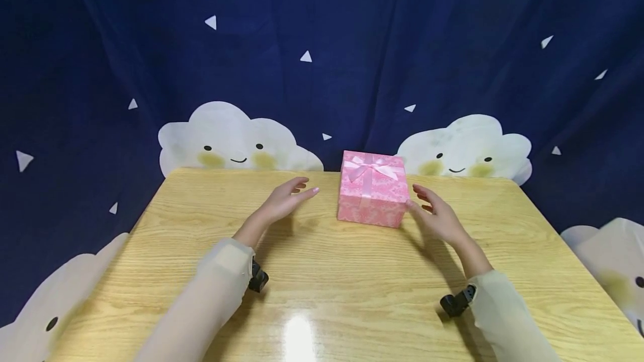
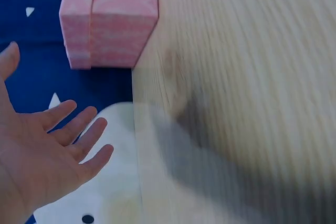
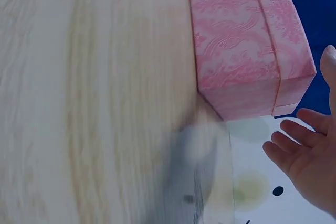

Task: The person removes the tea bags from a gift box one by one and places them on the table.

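Observation:
A pink patterned gift box (image 1: 373, 211) with a lid and a pale ribbon bow (image 1: 371, 169) stands near the far edge of the wooden table. To its left, my left hand (image 1: 283, 200) is held above the table with fingers spread and nothing in it. In the left wrist view a gap separates that hand from the box (image 2: 113, 35). My right hand (image 1: 439, 218) is close by the box's right side, thumb near its front corner. The right wrist view shows the fingers of this hand (image 3: 310, 156) extended, holding nothing. Whether the thumb touches the box I cannot tell.
The light wooden table (image 1: 312, 272) reaches back to a dark blue curtain (image 1: 282, 27) printed with white triangles and smiling clouds. Small black cameras sit on both wrists, the left camera (image 1: 259, 277) and the right camera (image 1: 457, 301).

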Demonstrator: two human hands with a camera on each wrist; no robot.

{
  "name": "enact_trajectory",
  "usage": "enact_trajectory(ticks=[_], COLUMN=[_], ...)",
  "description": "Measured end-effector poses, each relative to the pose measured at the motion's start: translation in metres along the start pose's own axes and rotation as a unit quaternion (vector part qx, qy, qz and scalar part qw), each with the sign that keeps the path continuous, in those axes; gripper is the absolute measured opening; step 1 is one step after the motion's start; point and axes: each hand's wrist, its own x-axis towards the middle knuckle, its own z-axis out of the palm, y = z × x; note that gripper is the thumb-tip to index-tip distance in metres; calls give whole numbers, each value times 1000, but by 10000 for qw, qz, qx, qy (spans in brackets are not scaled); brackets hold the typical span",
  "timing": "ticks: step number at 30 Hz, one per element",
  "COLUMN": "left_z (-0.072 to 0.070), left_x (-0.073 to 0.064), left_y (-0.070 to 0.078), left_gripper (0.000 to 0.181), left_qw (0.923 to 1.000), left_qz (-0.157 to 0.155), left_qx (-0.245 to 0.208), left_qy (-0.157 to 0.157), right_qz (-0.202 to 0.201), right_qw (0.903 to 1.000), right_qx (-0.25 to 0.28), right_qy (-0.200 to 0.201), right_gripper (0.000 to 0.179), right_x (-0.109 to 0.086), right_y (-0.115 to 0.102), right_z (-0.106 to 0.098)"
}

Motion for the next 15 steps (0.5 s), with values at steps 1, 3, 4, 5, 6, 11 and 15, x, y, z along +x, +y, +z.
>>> enact_trajectory(ticks=[1, 3, 4, 5, 6, 11, 15], left_z=[2, 6, 8, 10, 13, 25, 35], left_x=[3, 9, 12, 16, 19, 33, 42], left_y=[4, 13, 16, 20, 23, 31, 36], left_gripper=[65, 62, 61, 60, 59, 56, 58], left_qw=[10000, 9995, 9989, 9975, 9955, 9754, 9594], left_qz=[-12, -73, -82, -92, -117, -298, -572], left_qx=[-73, -297, -460, -681, -911, -2091, -2700], left_qy=[1, -31, -79, -164, -250, -622, -581], right_qz=[82, 301, 419, 547, 668, 955, 1295], right_qw=[9998, 9976, 9949, 9914, 9866, 9630, 9539], right_qx=[165, 624, 915, 1191, 1488, 2485, 2649], right_qy=[-7, -23, -27, -49, -72, -428, -563], right_gripper=[60, 61, 62, 63, 64, 70, 71], right_x=[1, 3, 4, 5, 6, 16, 26], right_y=[-2, -6, -8, -10, -11, -10, -10], right_z=[-1, -3, -4, -5, -6, -4, -2])
